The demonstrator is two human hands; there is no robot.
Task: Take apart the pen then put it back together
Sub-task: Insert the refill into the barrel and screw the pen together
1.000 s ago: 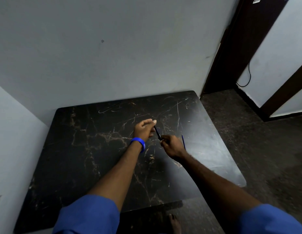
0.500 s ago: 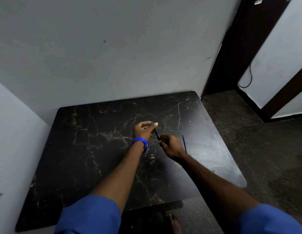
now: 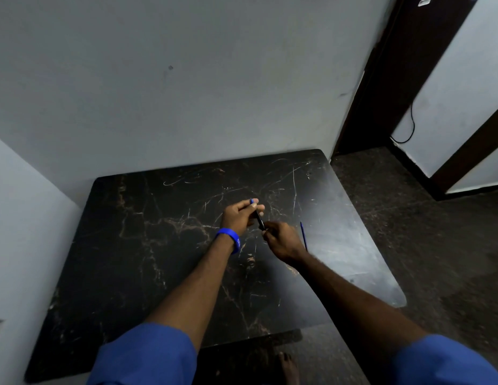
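Left hand [image 3: 239,215] is pinching the upper end of the pen barrel [image 3: 259,219]; right hand [image 3: 281,240] is pinching its lower end, likely for twisting apart. Refill [image 3: 304,236] is lying on the tabletop [image 3: 158,245] beside the right hand. Versus earlier: grips and refill unchanged.

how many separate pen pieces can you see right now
2. The dark pen barrel is held between the left hand and right hand; the thin blue refill lies on the table just right of the right hand. Smaller parts may be hidden.
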